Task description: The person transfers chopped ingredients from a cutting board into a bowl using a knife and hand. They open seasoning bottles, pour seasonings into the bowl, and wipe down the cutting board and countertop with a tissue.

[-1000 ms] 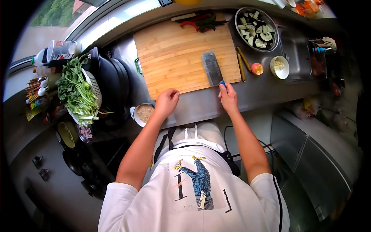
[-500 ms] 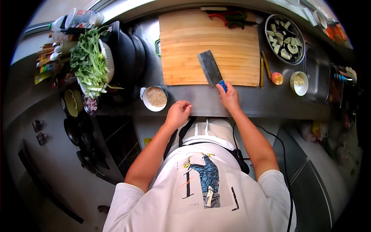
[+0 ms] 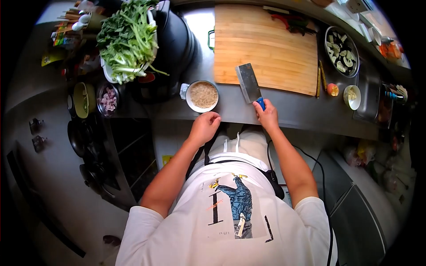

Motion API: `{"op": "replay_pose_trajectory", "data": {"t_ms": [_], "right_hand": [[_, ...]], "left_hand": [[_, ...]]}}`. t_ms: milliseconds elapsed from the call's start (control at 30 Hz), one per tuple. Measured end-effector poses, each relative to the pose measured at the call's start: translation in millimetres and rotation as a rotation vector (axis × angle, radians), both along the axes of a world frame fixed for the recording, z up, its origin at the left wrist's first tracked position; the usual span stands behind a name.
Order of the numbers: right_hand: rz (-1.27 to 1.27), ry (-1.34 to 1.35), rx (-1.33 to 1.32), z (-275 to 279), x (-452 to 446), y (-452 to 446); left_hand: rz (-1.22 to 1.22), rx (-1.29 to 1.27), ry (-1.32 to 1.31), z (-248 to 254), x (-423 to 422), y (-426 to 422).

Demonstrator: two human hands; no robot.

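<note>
My right hand (image 3: 268, 116) is wrapped around the blue handle of a cleaver (image 3: 249, 82). The broad blade points away from me, its upper part over the near edge of a wooden cutting board (image 3: 262, 48). My left hand (image 3: 205, 127) hovers at the counter's front edge with its fingers curled in, and nothing shows in it. Just beyond that hand stands a white bowl (image 3: 189, 103) of pale, shredded-looking food (image 3: 204, 94). Red and green peppers (image 3: 293, 23) lie at the far right of the board.
Leafy greens (image 3: 126, 42) fill a white basket beside a black appliance (image 3: 175, 48) on the left. A bowl of chopped pink pieces (image 3: 108, 99) sits nearer. On the right are cut eggplant (image 3: 341, 53), a partly eaten-looking fruit (image 3: 333, 89), a small bowl (image 3: 353, 103) and the sink (image 3: 368, 95).
The view has turned left, so the counter's things appear shifted right and the greens show larger. My right hand keeps hold of the cleaver; my left hand stays curled, now close to the white bowl.
</note>
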State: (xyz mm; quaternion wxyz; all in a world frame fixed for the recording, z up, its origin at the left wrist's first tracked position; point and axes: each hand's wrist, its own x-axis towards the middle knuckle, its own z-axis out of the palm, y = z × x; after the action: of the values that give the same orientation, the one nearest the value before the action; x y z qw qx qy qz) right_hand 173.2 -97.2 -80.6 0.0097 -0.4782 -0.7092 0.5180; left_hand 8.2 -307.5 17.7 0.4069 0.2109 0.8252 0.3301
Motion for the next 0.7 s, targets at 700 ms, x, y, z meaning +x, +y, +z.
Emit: {"op": "replay_pose_trajectory", "data": {"t_ms": [700], "right_hand": [[0.252,0.116,0.401,121,-27,-67]], "left_hand": [[0.233,0.355,0.439,14,-62,-22]]}}
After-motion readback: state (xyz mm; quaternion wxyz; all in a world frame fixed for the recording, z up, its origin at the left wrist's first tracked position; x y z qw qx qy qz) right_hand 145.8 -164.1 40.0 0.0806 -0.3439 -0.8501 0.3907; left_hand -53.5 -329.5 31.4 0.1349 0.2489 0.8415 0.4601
